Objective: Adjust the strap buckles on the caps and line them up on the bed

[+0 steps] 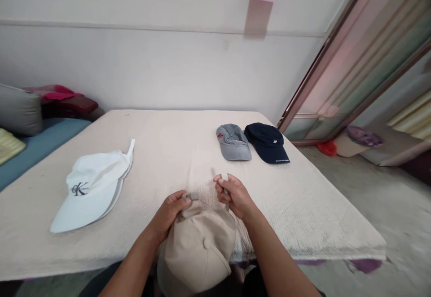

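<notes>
two-handed, your left fingers [178, 197] pinch the small, grey buckle [193, 196] and your right fingers [233, 186] the pale strap tip [224, 178] of the beige, round-crowned fabric cap [202, 243] below and between them. strap handling seems in hand; the next move calls for lining up both ends.

Cloth-covered table [168, 139]: white cap [97, 175], grey cap [233, 142], navy cap [267, 142].
</notes>
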`<action>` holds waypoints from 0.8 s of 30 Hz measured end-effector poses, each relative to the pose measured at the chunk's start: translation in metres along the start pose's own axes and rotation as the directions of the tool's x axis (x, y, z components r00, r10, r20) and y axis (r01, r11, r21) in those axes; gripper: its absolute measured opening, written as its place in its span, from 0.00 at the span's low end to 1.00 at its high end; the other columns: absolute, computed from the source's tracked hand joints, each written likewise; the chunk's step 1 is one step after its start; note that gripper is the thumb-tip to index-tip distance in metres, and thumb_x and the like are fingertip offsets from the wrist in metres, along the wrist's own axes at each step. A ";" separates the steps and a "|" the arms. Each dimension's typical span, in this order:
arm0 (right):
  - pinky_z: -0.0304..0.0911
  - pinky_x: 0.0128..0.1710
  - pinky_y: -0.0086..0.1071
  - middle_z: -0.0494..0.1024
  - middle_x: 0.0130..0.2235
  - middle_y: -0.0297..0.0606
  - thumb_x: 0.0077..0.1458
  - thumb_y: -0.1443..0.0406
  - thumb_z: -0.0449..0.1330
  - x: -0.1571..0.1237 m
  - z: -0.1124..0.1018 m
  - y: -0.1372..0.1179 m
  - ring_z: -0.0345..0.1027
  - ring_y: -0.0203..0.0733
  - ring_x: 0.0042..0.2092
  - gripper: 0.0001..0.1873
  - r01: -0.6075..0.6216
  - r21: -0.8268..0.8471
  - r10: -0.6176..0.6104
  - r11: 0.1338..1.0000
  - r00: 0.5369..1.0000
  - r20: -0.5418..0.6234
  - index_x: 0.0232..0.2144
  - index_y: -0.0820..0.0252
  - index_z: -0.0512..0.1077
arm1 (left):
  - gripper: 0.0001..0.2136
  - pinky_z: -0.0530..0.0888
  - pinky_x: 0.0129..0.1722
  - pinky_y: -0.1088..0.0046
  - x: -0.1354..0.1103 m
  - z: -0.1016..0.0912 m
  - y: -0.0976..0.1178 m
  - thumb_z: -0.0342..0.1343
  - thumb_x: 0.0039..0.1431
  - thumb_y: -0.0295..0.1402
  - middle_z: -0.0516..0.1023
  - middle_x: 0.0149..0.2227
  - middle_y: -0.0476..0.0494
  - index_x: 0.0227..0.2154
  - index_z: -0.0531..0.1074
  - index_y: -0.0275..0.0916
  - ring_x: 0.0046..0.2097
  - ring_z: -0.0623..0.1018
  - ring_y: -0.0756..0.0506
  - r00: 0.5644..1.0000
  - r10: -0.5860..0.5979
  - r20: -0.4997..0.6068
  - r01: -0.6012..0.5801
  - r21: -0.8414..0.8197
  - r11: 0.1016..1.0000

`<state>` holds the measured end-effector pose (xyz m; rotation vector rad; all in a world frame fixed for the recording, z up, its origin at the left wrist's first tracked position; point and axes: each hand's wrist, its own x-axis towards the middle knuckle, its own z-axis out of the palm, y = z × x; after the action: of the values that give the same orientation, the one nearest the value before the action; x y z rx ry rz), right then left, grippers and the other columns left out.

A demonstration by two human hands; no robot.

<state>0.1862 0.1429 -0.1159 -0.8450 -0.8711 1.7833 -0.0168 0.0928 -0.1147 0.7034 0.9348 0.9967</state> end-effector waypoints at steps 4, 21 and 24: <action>0.38 0.17 0.25 0.62 0.21 0.27 0.51 0.57 0.61 -0.003 0.013 0.010 0.45 0.26 0.18 0.13 -0.081 -0.255 0.114 0.964 0.987 0.117 0.29 0.61 0.67 | 0.08 0.66 0.27 0.76 0.004 0.000 -0.010 0.65 0.47 0.33 0.76 0.24 0.49 0.29 0.76 0.36 0.24 0.72 0.51 1.000 -0.015 -0.002 0.015 -0.014 1.000; 0.49 0.23 0.26 0.63 0.25 0.28 0.48 0.63 0.63 -0.007 0.022 0.018 0.52 0.30 0.24 0.09 0.079 -0.411 0.027 0.908 0.969 0.245 0.33 0.58 0.68 | 0.09 0.68 0.32 0.72 0.004 0.002 -0.008 0.64 0.48 0.36 0.77 0.25 0.44 0.28 0.77 0.34 0.29 0.74 0.46 1.000 -0.019 0.016 0.019 -0.003 1.000; 0.46 0.20 0.24 0.63 0.24 0.27 0.48 0.61 0.64 -0.007 0.025 0.016 0.49 0.28 0.22 0.11 0.037 -0.338 0.046 0.941 0.971 0.236 0.33 0.59 0.68 | 0.09 0.68 0.32 0.72 0.003 0.002 -0.007 0.64 0.47 0.34 0.78 0.26 0.44 0.29 0.77 0.34 0.29 0.74 0.47 1.000 -0.013 -0.006 0.013 -0.061 0.998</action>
<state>0.1604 0.1272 -0.1162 -0.8554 -1.3679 1.7904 -0.0117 0.0930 -0.1212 0.6431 0.9096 1.0120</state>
